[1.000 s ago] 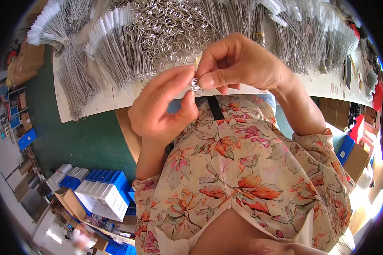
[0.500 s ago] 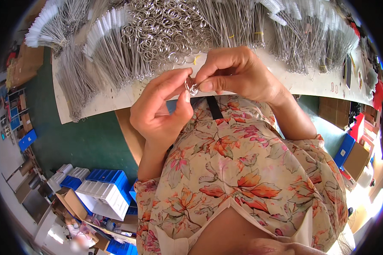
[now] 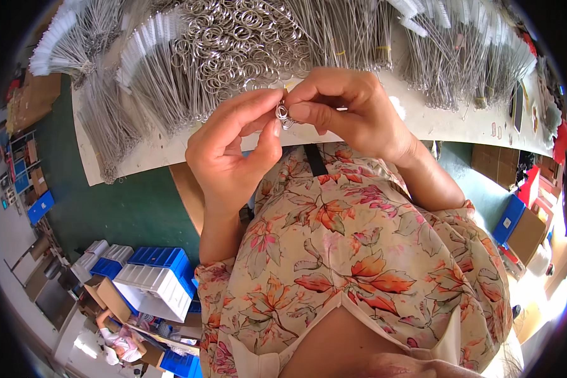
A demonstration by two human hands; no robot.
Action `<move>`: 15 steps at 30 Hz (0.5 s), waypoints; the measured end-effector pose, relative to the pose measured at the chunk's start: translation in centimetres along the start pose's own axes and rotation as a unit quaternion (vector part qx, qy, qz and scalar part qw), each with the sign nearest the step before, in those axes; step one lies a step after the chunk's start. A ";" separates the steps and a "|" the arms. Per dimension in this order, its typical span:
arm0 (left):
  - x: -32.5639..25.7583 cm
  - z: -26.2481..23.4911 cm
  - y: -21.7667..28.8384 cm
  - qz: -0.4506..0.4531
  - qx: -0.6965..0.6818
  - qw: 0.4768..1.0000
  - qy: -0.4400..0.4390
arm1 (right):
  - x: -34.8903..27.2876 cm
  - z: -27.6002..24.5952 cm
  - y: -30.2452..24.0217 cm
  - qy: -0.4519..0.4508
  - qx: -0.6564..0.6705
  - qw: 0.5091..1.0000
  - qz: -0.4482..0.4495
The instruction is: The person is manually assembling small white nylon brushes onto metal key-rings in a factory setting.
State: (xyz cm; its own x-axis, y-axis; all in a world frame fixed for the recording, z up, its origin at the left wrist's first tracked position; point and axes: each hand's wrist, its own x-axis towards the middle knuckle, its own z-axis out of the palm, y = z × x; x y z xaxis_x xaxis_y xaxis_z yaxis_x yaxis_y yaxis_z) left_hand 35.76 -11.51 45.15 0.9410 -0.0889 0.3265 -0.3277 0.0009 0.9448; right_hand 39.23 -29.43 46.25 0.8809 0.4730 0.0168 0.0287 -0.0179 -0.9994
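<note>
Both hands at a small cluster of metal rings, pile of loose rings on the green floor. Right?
Wrong surface: the head view shows the pile of loose rings on the white table. The left hand and right hand are indeed at the ring cluster.

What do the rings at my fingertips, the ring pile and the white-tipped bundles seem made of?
Fingertip rings: shiny silvery metal, by their glints; which metal is unclear.
Ring pile: similarly polished metal, given sharp highlights.
White-tipped bundles: thin grey stems with some sheen, probably metal wire; pale translucent tips, perhaps plastic bristles.
</note>
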 end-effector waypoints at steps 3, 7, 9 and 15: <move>0.1 0.3 -0.8 0.015 0.031 0.999 0.007 | 0.7 -1.0 0.1 -0.023 0.036 0.996 0.073; -0.1 1.0 -1.6 0.124 0.132 0.983 0.039 | 1.7 -2.5 -0.3 -0.139 0.082 0.971 0.176; -0.2 1.1 -1.6 0.128 0.116 0.984 0.050 | 1.5 -2.5 -0.2 -0.157 0.097 0.966 0.182; 0.1 1.5 -0.3 0.192 0.200 0.959 0.063 | 0.2 -1.6 -0.2 -0.069 0.048 0.994 0.063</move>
State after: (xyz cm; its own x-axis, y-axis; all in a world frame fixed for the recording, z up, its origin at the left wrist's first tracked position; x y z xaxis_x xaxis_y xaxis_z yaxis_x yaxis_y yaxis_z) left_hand 35.79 -13.02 44.82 0.7391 -0.0372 0.6725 -0.6340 -0.3755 0.6761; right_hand 40.13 -30.74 46.51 0.8011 0.5890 -0.1064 -0.1285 -0.0044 -0.9917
